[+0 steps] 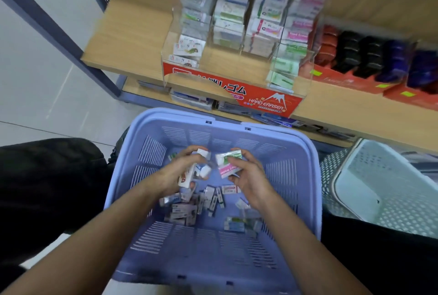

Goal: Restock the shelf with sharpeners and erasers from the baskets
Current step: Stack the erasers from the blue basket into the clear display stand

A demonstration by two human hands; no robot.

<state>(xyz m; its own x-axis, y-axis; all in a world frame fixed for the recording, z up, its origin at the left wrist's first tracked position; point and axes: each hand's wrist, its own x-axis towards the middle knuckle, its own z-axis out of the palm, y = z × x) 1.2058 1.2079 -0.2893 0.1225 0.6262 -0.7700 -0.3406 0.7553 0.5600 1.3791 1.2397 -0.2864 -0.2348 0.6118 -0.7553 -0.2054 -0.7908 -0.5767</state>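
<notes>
At the left edge of the frame a dark trouser leg [47, 188] lies beside the lilac basket [314, 176], which fills the lower middle. Over the far half of the basket, the left hand [173, 174] is curled round a small bundle of white-wrapped erasers [189, 174], which stick out of its grip toward the right. Below both hands, loose erasers [187, 209] lie scattered on the basket floor, most of them under the left wrist and a few nearer the right forearm. Just right of centre, the right hand [248, 178] pinches two packs [228, 163], one green-labelled on top of one pink-labelled, held at its fingertips on its left side; the two bundles sit close together, nearly touching. Above the basket, in the upper middle, a clear acrylic rack [305, 67] with a red "HARD ERASER" front stands on the wooden shelf [132, 34], its stepped rows holding stacked erasers. To its right, blurred red, black and blue items [355, 55] sit in red trays. At the lower right stands a white basket [379, 188].
</notes>
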